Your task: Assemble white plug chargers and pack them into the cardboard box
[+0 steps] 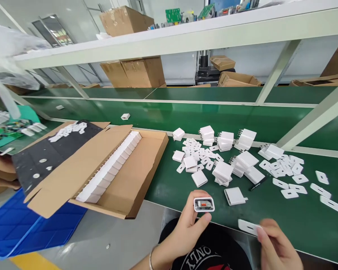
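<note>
A white housing point(204, 204), its open end visible, is held between thumb and fingers of the left grip point(186, 227). To its right, a white plate point(248, 227) is pinched by the right grip point(280, 243). Beyond both grips, similar housings point(223, 170) are spread on the desk point(169, 187).

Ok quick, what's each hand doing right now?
Left hand: closed, holding a white open-ended case.
Right hand: closed, pinching a thin white slotted plate.
</note>
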The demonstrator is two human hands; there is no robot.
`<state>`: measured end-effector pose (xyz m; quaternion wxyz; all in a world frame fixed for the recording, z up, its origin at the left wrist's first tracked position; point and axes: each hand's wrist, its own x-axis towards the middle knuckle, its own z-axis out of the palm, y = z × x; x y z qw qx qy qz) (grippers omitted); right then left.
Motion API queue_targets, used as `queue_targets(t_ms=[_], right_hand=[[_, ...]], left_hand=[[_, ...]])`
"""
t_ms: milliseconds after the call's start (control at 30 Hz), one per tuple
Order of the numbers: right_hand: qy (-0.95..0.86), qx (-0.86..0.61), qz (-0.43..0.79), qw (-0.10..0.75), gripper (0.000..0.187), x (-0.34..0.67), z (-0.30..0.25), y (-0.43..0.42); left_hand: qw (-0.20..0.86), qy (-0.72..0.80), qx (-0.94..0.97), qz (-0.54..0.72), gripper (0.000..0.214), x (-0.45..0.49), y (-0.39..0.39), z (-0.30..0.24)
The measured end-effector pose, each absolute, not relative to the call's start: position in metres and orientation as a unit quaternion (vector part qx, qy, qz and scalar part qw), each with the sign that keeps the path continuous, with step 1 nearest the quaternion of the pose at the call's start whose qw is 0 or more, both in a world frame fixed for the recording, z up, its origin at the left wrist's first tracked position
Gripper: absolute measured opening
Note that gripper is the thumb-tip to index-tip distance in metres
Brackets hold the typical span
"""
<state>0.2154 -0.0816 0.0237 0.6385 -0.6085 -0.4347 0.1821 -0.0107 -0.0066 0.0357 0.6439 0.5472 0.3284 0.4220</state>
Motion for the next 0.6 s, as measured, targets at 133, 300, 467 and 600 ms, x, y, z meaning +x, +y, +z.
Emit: queue_targets(t_ms=[133,300,467,600], right_hand=[[-0.378,-0.558,0.358,0.646,0.053,0.171,0.050,-0.052],[-0.411,-0.550,0.374,0.623,0.046,0.150,0.052,-0.040],[-0.515,-0.574,0.259,0.581,0.036,0.152,0.049,-0.042],[-0.540,-0.603,0.189,0.556,0.012,0.158,0.041,-0.042]], left_hand=[[0.620,0.309,0.586,0.420,0.041,0.001,-0.015,0.027],[0.552,0.302,0.642,0.439,0.034,0.004,-0.020,0.021],[0.543,0.316,0.632,0.453,0.031,0.011,-0.024,0.017],[0.543,0.306,0.625,0.471,0.030,0.011,-0.023,0.016]])
